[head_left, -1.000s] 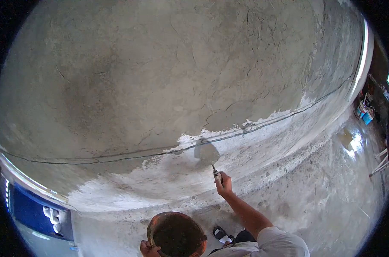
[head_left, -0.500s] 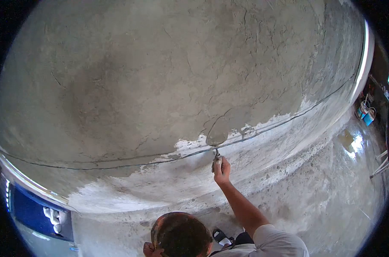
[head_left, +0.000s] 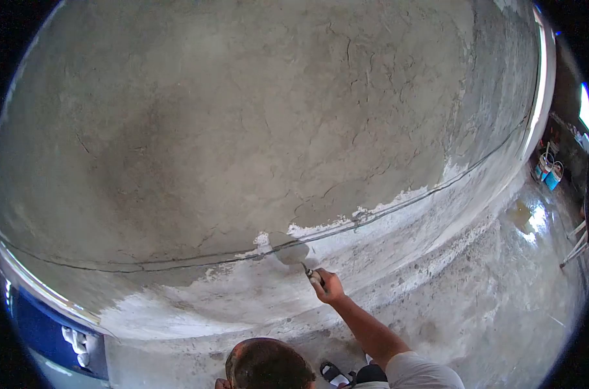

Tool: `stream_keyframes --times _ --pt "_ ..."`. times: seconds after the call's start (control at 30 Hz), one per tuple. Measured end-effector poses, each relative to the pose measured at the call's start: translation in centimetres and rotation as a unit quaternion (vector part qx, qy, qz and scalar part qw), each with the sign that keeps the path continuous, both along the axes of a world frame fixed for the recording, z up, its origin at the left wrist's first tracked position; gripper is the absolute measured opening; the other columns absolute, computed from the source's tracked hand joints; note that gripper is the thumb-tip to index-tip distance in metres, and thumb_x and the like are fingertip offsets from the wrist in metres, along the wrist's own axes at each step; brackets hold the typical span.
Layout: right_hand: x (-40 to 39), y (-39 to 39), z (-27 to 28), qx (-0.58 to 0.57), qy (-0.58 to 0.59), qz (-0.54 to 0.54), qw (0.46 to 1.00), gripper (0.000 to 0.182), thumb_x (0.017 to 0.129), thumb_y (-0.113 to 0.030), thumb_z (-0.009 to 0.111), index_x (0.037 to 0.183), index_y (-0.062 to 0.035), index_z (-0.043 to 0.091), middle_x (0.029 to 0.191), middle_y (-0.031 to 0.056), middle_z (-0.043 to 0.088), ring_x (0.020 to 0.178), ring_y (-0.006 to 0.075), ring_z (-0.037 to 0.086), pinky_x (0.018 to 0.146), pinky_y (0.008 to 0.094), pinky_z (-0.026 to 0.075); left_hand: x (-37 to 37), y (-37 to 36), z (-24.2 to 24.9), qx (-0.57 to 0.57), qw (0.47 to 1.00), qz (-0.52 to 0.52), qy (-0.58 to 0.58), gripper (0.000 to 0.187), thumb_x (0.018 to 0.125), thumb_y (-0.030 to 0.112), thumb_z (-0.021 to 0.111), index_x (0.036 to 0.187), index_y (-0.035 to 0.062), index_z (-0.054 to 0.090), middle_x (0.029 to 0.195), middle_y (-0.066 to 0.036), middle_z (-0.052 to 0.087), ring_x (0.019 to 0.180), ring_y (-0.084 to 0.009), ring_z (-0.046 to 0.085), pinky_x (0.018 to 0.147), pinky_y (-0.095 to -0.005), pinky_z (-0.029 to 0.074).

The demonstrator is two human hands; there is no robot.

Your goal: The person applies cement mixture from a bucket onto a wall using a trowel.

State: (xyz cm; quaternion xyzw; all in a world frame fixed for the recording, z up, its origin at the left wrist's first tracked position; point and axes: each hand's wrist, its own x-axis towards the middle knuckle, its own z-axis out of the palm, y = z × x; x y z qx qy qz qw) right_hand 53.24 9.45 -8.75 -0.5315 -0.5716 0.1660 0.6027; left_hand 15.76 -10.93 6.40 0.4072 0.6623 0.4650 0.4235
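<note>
Trowel in right hand touches plastered wall.

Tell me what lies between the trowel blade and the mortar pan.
In the head view, between the trowel and the pan lies only bare whitish wall base and dusty floor.

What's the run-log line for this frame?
right hand: grips trowel | blade on wall at plaster edge | left hand: at pan rim, grip unclear | floor: wet

No readable text or labels anywhere
</note>
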Motion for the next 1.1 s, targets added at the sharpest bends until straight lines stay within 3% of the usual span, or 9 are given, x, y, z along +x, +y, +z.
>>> stream_keyframes --times 0.1,0.17,0.43,0.47,0.5,0.57,0.6,0.83,1.1 --pt "0.4 -0.7 -0.7 0.006 0.121 -0.019 0.992 0.024 0.097 -0.023 0.06 0.099 0.0008 0.062 0.067 0.0119 0.061 0.059 0.02 0.061 0.056 0.0355 0.047 0.1 0.0 0.4 -0.002 1.0 -0.006 0.03 0.022 0.075 -0.004 0.057 0.08 0.011 0.041 0.076 0.002 0.042 0.068 -0.0121 0.04 0.059 -0.0292 0.039" --pt "0.8 -0.3 -1.0 0.032 0.211 -0.033 0.976 0.028 0.102 -0.027 0.054 0.089 -0.0025 0.057 0.064 0.0021 0.057 0.057 0.0101 0.054 0.053 0.0293 0.042 0.6 -0.4 1.1 -0.013 0.999 -0.011 0.04 0.022 0.076 -0.004 0.057 0.08 0.011 0.041 0.076 0.002 0.041 0.068 -0.0117 0.039 0.059 -0.029 0.038" --pt "1.3 1.9 1.5 0.046 0.251 0.0 0.967 0.032 0.104 -0.032 0.052 0.091 -0.0023 0.056 0.065 0.0002 0.055 0.058 0.0076 0.053 0.052 0.0268 0.042 1.4 -0.6 1.5 -0.03 0.999 0.028 0.009 0.026 0.077 -0.009 0.056 0.08 0.0129 0.041 0.078 0.004 0.038 0.07 -0.0111 0.037 0.059 -0.0265 0.036" --pt "1.2 2.0 1.4 0.032 0.228 0.004 0.973 0.032 0.102 -0.031 0.055 0.093 -0.0011 0.057 0.064 0.007 0.058 0.055 0.0182 0.058 0.053 0.0332 0.045 1.5 -0.7 1.6 -0.03 0.999 0.026 0.008 0.026 0.077 -0.009 0.056 0.08 0.0129 0.041 0.078 0.004 0.038 0.07 -0.0111 0.037 0.059 -0.0265 0.036" --pt "1.0 2.5 0.6 0.033 0.227 0.002 0.973 0.032 0.102 -0.031 0.055 0.093 -0.0011 0.057 0.064 0.007 0.058 0.055 0.0182 0.058 0.053 0.0332 0.045 1.6 -0.9 1.8 -0.021 1.0 0.012 -0.018 0.027 0.077 -0.009 0.056 0.08 0.013 0.041 0.078 0.004 0.037 0.07 -0.0111 0.037 0.059 -0.0268 0.036" --pt "0.5 3.0 -1.3 0.074 0.016 -0.011 0.997 0.028 0.099 -0.029 0.059 0.093 -0.0017 0.058 0.067 0.0177 0.06 0.059 0.036 0.062 0.056 0.0418 0.047 1.4 -1.1 1.5 -0.012 0.999 -0.004 -0.044 0.027 0.077 -0.009 0.055 0.081 0.0132 0.041 0.078 0.004 0.037 0.07 -0.0111 0.037 0.059 -0.027 0.036" --pt "0.3 1.8 -0.7 -0.022 0.023 0.052 0.998 0.025 0.096 -0.028 0.062 0.093 -0.003 0.058 0.072 0.0237 0.061 0.07 0.0476 0.062 0.06 0.0492 0.048 0.9 -1.1 0.7 -0.001 0.999 0.002 -0.041 0.027 0.076 -0.007 0.057 0.081 0.013 0.041 0.078 0.003 0.038 0.07 -0.0116 0.038 0.059 -0.0275 0.037" --pt "-0.8 -8.0 -4.2 -0.161 -0.069 -0.007 0.985 0.034 0.095 -0.036 0.067 0.086 -0.005 0.058 0.067 0.0166 0.062 0.062 0.0408 0.063 0.057 0.0486 0.047 -3.4 -0.9 -3.0 0.02 0.999 -0.004 -0.039 0.028 0.071 -0.003 0.063 0.081 0.0131 0.043 0.078 0.0 0.044 0.069 -0.0151 0.044 0.061 -0.0304 0.042" --pt "2.9 -27.5 -10.1 -0.474 -0.085 -0.102 0.871 0.056 0.091 -0.057 0.065 0.087 -0.0012 0.07 0.078 0.0238 0.069 0.078 0.042 0.07 0.068 0.0501 0.052 -3.8 0.2 -2.7 0.044 0.998 -0.028 -0.044 0.024 0.073 -0.001 0.061 0.086 0.0106 0.044 0.084 -0.004 0.05 0.079 -0.0208 0.051 0.071 -0.0347 0.047"
